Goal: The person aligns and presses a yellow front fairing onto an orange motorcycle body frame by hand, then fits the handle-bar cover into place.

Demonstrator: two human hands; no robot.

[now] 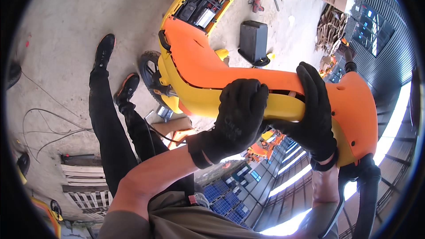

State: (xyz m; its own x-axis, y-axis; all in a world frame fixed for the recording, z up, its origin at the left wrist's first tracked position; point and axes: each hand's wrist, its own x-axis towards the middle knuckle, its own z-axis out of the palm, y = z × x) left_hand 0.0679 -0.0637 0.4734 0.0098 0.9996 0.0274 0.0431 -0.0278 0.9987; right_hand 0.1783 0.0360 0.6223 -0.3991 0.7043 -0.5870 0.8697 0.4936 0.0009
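Note:
An electric scooter with an orange front cover [261, 77] and a yellow panel [199, 102] lies slantwise across the view. A dark gap runs along the seam between the two. My left hand [239, 113], in a black glove, is closed in a fist against the yellow panel at this seam. What its fingers hold is hidden. My right hand [315, 110], gloved too, wraps round the scooter's upper column, fingers over the orange cover and thumb along the yellow side. Near its wrist are the yellow-orange head cover [354, 115] and a black handlebar grip [368, 186].
The scooter's open floor compartment [206, 2] shows wiring and dark modules. A black box [253, 42] stands on the concrete beyond, with a red tool [256, 4] farther off. Loose cable [48, 130] and a wooden pallet [86, 175] lie to the left, near my legs.

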